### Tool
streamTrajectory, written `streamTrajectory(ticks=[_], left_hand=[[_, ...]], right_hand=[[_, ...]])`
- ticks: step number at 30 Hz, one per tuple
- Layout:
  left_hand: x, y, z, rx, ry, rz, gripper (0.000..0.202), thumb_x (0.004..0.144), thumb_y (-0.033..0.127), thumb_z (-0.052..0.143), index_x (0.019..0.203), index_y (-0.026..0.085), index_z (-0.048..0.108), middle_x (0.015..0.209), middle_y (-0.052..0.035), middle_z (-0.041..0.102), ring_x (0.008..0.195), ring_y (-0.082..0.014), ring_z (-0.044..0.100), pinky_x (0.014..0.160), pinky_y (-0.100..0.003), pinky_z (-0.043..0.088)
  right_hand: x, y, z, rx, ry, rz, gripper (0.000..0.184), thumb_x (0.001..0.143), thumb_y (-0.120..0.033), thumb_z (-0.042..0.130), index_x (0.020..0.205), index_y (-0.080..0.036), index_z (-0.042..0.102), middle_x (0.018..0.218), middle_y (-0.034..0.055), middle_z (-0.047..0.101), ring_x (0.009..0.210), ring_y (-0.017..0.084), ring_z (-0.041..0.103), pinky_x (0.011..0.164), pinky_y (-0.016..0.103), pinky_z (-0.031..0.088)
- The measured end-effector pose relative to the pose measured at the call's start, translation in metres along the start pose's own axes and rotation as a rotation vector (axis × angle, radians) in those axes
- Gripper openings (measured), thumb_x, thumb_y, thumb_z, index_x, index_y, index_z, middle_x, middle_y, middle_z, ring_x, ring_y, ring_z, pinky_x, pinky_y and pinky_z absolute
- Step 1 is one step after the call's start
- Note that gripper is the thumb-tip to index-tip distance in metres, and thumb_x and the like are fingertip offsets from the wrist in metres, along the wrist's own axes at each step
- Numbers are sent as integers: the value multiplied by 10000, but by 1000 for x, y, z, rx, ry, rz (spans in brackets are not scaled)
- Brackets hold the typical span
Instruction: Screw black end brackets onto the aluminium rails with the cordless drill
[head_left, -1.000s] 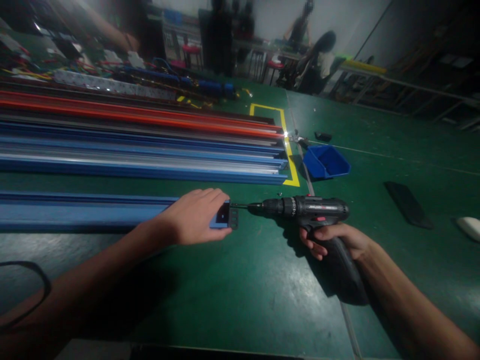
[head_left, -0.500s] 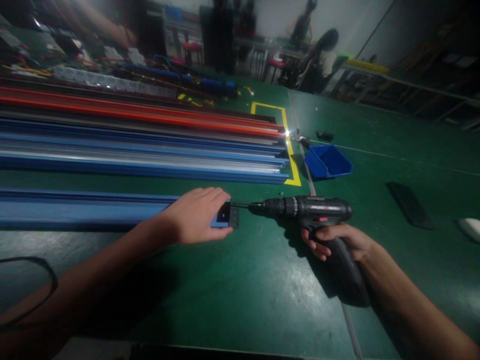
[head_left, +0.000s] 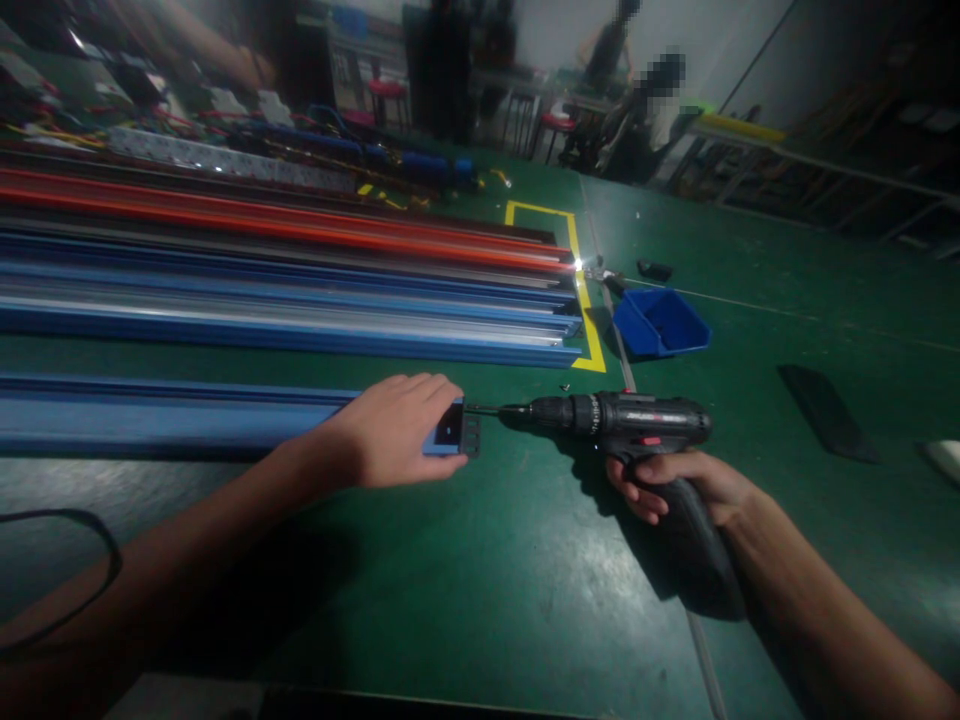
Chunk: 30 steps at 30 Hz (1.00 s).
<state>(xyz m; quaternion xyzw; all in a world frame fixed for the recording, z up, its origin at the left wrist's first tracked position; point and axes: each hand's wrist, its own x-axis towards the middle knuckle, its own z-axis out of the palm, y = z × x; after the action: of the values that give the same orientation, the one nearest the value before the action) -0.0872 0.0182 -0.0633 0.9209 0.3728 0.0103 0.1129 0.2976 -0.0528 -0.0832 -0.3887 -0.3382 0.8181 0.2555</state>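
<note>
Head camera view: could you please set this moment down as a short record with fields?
Left hand: grips the end of the blue rail, which lies on the green table
Right hand: wrapped round the grip of the cordless drill
Drill bit: horizontal, tip at the dark end plate on the rail
Beyond: stack of blue and red rails; blue bin
Right of drill: flat black strip

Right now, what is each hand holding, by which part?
Right hand grips the drill by its handle; left hand holds the blue rail at its end.
</note>
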Motion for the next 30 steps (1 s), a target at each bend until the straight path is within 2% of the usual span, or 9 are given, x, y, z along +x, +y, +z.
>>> streamTrajectory(ticks=[14,30], left_hand=[[1,1,-1,-5,-5,-4,580,892,584,599,1255,133,582,1181,-147,664,1065,-315,638,919,-438,473],[0,2,-3,-9,-10,-11,573,899,577,592,1262,133,572,1201,-154,663,1070,-320,642,914,-447,488]], right_hand=[[0,0,0,32,-45,-14,199,836,-210,789,1007,-110,771,829,65,707,553,85,567,586,231,569],[2,1,-3,64,-113,-24,247,868,-171,727,1087,-56,738,904,92,728,661,116,666,688,267,602]])
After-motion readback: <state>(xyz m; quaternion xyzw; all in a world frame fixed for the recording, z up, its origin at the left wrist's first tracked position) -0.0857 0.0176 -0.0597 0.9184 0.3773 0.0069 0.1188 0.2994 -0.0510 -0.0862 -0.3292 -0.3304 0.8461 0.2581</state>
